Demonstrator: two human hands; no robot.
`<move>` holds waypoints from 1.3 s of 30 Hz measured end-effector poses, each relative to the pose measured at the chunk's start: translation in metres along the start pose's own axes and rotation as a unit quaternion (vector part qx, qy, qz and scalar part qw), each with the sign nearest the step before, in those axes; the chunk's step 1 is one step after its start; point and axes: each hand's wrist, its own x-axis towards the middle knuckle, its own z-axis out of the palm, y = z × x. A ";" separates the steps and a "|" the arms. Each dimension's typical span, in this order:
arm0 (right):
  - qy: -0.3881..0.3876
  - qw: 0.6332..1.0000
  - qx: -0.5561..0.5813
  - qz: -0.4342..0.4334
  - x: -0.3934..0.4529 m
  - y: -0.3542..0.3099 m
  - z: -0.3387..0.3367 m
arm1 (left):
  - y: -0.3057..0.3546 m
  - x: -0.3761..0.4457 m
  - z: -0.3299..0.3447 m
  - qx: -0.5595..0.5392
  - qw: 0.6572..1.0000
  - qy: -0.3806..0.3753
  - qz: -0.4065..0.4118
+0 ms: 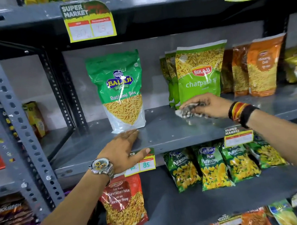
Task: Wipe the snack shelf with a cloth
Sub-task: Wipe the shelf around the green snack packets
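The grey metal snack shelf (165, 131) runs across the middle of the view. My right hand (210, 105) presses a crumpled, patterned cloth (187, 112) onto the shelf in front of the green Bikaji packs (199, 74). My left hand (122, 151) lies flat on the shelf's front edge, fingers spread, just below the upright green Balaji sev pack (122, 93). A watch sits on the left wrist and bands on the right wrist.
Orange snack packs (261, 66) stand at the right of the shelf. Price tags (144, 162) hang on the front lip. Below are Kurkure packs (212, 166) and a red Navratan Mix pack (124, 203). A perforated grey upright (13, 117) stands at the left.
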 end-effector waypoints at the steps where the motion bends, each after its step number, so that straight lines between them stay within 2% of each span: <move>1: 0.014 1.000 -0.009 0.010 0.004 0.016 -0.010 | 0.007 0.003 0.000 -0.007 1.000 0.008 0.003; 6: 0.031 0.999 -0.006 0.029 0.021 0.062 -0.019 | 0.056 0.033 0.011 0.001 1.000 0.003 -0.007; 17: -0.008 0.999 -0.014 -0.043 0.061 0.098 0.015 | 0.099 0.079 0.027 0.050 0.996 -0.041 -0.054; 21: -0.050 0.997 -0.035 -0.055 0.068 0.101 0.016 | 0.099 0.078 0.029 0.060 0.996 -0.041 -0.054; 25: -0.093 0.990 -0.004 -0.106 0.030 0.089 0.004 | 0.098 0.079 0.030 0.059 0.996 -0.043 -0.048; 29: -0.194 0.971 0.035 -0.132 -0.015 0.072 -0.026 | 0.099 0.079 0.029 0.058 0.996 -0.041 -0.046; 30: -0.193 0.972 0.031 -0.129 -0.012 0.072 -0.032 | 0.099 0.079 0.029 0.055 0.997 -0.037 -0.048; 34: -0.071 0.992 0.009 -0.101 0.023 0.087 -0.029 | 0.097 0.079 0.030 0.044 0.997 -0.038 -0.053; 36: -0.062 0.996 -0.025 -0.062 0.031 0.093 -0.012 | 0.096 0.079 0.031 0.042 0.997 -0.040 -0.051; 39: -0.055 0.996 -0.031 -0.061 0.012 0.083 0.001 | 0.095 0.079 0.033 0.040 0.997 -0.040 -0.051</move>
